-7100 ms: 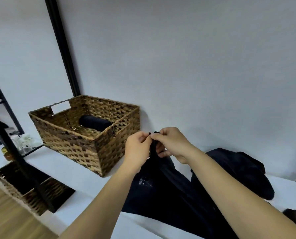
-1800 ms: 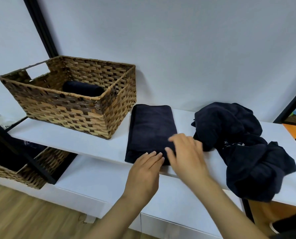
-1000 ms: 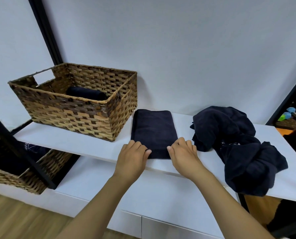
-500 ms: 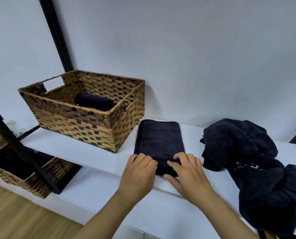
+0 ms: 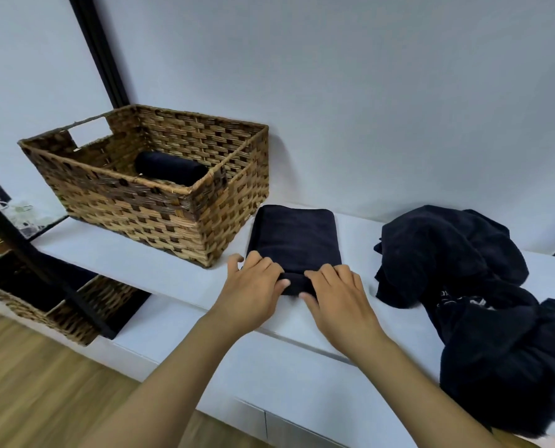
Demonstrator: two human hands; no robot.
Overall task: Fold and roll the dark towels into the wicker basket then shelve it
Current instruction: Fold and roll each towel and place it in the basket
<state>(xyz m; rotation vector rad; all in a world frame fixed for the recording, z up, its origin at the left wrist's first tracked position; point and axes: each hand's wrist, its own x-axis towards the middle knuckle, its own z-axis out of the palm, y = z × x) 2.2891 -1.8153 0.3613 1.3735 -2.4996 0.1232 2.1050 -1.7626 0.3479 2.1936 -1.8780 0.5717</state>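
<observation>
A dark towel (image 5: 294, 239), folded into a narrow strip, lies on the white counter (image 5: 160, 270) just right of the wicker basket (image 5: 160, 202). Its near end is curled into a short roll. My left hand (image 5: 253, 292) and my right hand (image 5: 337, 295) both press on that roll with fingers curved over it. One rolled dark towel (image 5: 169, 168) lies inside the basket. A heap of unfolded dark towels (image 5: 463, 286) sits on the counter to the right.
A black shelf post (image 5: 27, 250) slants across the left. Below it a second wicker basket (image 5: 43, 305) with dark contents stands on a lower level. The wall runs close behind the counter. Wooden floor shows at the lower left.
The towel was held up, then laid flat and smoothed. In the last half second both hands have curled its near end over into the start of a roll.
</observation>
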